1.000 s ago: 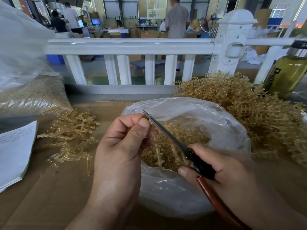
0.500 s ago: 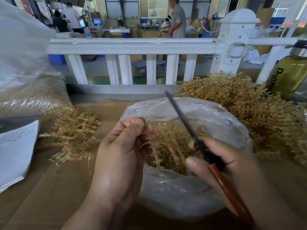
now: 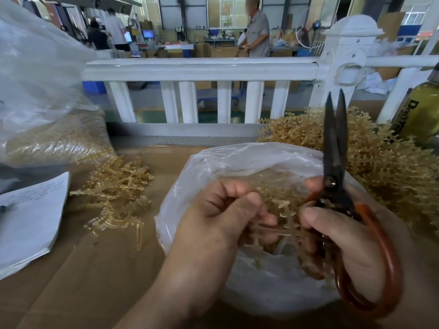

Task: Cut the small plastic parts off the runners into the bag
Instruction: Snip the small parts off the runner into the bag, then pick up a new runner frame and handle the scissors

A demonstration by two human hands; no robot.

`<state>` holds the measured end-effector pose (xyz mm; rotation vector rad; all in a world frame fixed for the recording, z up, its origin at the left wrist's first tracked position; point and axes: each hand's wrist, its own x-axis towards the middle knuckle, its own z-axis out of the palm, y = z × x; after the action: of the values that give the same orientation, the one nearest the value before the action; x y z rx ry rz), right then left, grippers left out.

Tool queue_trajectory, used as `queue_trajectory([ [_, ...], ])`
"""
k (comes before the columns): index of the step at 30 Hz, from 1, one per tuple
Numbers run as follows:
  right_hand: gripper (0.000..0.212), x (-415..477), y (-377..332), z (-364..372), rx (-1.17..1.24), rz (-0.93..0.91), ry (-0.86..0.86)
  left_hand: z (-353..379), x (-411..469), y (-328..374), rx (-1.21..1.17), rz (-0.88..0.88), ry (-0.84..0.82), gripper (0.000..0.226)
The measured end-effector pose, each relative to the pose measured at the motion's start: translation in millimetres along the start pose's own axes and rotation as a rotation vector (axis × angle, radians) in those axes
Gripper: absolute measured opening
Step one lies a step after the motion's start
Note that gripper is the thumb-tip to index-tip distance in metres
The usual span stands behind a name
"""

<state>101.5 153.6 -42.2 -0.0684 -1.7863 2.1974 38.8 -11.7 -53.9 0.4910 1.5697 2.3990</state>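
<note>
Head view: left hand (image 3: 222, 220) around one runner (image 3: 283, 232), right hand (image 3: 346, 243) around one scissors (image 3: 334, 160), one bag (image 3: 237, 162) below.

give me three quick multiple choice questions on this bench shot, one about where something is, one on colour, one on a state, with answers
1. Where do the paper sheets lie relative to the bag?
A) to its left
B) to its right
C) inside it

2. What colour are the handles of the scissors?
A) blue
B) reddish-brown
C) white

3. How do the scissors' blades stand?
A) closed on the runner
B) lying flat on the table
C) pointing up, tips slightly apart

Answers:
1 A: the sheets sit at the left edge of the view, the bag in the middle.
2 B: the loops gripped by the right hand are reddish-brown.
3 C: the blades rise clear above the runner, which the left hand holds over the bag.
</note>
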Motion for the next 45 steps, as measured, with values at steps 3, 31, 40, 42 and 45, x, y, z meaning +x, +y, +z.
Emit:
queue_trajectory([
  [3, 0.044, 4, 3, -1, -0.046, -0.077, 0.066, 3, -4, 0, -0.006, -0.060, -0.116, 0.027],
  [31, 0.061, 4, 4, 5, -0.034, -0.078, 0.004, -87, 18, 47, -0.691, 0.167, 0.627, 0.058],
  [40, 0.021, 8, 9, -4, -0.104, -0.115, 0.061, -29, -1, 13, 1.214, 0.408, 0.035, 0.023],
  [42, 0.027, 10, 13, -8, -0.217, -0.128, 0.089, -22, 0, 5, 1.497, 0.302, -0.098, 0.036],
  [45, 0.029, 15, 20, -13, -0.320, -0.133, 0.126, -22, 1, 1, 1.729, 0.099, -0.108, 0.067],
])
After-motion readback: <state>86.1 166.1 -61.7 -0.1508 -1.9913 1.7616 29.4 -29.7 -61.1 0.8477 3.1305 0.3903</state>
